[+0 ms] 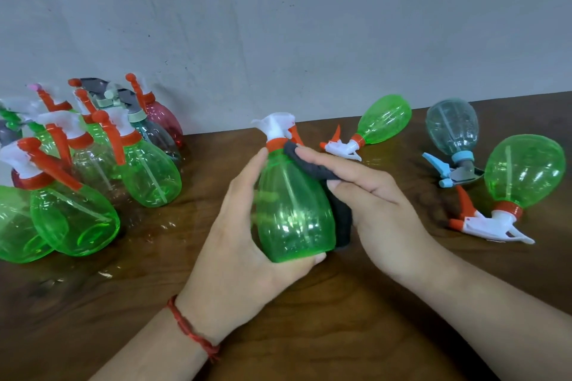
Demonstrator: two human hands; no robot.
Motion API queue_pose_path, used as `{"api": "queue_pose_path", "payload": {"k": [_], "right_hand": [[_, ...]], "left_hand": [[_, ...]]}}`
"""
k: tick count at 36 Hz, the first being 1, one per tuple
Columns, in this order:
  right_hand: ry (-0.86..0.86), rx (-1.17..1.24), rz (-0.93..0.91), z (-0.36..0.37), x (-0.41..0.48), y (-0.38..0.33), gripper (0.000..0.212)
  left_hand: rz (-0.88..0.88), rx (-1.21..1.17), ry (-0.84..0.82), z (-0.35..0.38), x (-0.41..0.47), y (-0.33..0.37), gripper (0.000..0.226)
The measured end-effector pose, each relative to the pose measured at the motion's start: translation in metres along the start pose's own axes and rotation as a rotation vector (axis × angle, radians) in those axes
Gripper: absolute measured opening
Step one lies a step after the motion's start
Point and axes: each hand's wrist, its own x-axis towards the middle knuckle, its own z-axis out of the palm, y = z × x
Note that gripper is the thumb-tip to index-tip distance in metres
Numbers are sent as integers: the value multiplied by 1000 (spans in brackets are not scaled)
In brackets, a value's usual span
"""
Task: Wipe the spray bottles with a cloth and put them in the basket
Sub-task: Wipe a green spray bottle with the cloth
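My left hand [238, 244] grips a green spray bottle [294, 210] with a white and orange trigger head, holding it upright above the brown table [309, 318]. My right hand [368, 195] presses a dark grey cloth [328, 192] against the bottle's right side, fingers laid over the cloth near the neck. Three more bottles lie on their sides to the right: a green one [383, 119], a pale blue one [452, 127] and a larger green one [526, 170]. No basket is in view.
Several spray bottles, mostly green, one red and one teal, stand crowded at the left [93, 164] against a grey wall [278, 25]. The table's far edge meets the wall.
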Motion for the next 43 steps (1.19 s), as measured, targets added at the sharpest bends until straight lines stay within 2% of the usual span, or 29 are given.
{"api": "queue_pose_path", "payload": {"k": [3, 6, 9, 13, 16, 18, 22, 26, 30, 36, 43], "right_hand": [[8, 95, 0, -1, 1, 1, 49], [5, 55, -36, 1, -2, 1, 48], [20, -111, -85, 1, -3, 2, 51], [9, -415, -186, 0, -6, 4, 53], [-12, -570, -236, 1, -8, 4, 55], [-39, -618, -249, 2, -8, 2, 55], [-133, -681, -281, 3, -11, -1, 54], [-190, -736, -309, 4, -13, -4, 56], [-205, -790, -329, 7, -13, -3, 59], [-108, -728, -329, 6, -9, 0, 55], [-40, -339, -99, -4, -2, -4, 51]], "left_hand": [[-3, -59, -21, -1, 1, 0, 117], [1, -127, -51, 0, 3, -1, 114], [11, -98, -66, -1, 3, -4, 112], [100, 147, 5, 3, 5, -6, 106], [122, 215, 24, 5, 6, -6, 103], [85, 188, 47, 5, 5, -7, 105], [-107, 10, 157, -2, 5, -12, 111], [-216, -122, 276, -11, 12, -12, 103], [-238, -90, 285, -12, 13, -15, 105], [-60, 112, 165, -1, 6, -10, 109], [71, 220, 78, 7, 3, 2, 104]]}}
